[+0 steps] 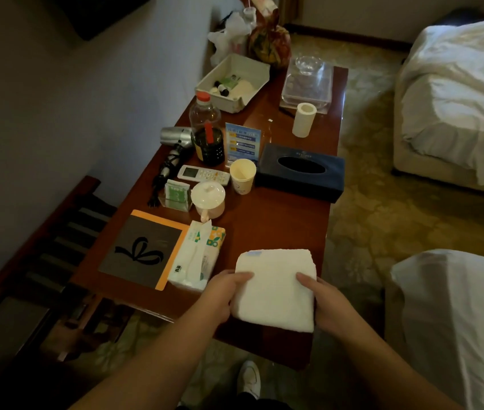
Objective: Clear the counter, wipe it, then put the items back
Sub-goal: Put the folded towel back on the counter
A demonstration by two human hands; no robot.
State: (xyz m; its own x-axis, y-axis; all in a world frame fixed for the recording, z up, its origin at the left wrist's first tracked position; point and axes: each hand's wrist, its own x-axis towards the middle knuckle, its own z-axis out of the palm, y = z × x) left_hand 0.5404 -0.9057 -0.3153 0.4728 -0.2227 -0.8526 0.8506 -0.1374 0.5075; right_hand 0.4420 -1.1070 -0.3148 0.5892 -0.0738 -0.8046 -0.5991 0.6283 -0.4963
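Note:
A folded white towel (276,288) lies at the near end of the red-brown wooden counter (279,220). My left hand (223,294) grips its left edge, thumb on top. My right hand (323,303) grips its right edge the same way. Along the counter stand a soft tissue pack (196,255), an orange-edged folder (143,250), a lidded white mug (208,199), a paper cup (243,176), a dark blue tissue box (300,171), a white remote (203,174) and a sauce bottle (206,134).
Farther back are a hair dryer (175,137), a blue sign card (242,143), a white cylinder (304,119), a white tray of small toiletries (234,81), a clear glass tray (307,84) and bags (270,39). Beds (456,93) stand right; a wooden luggage rack (57,247) stands left.

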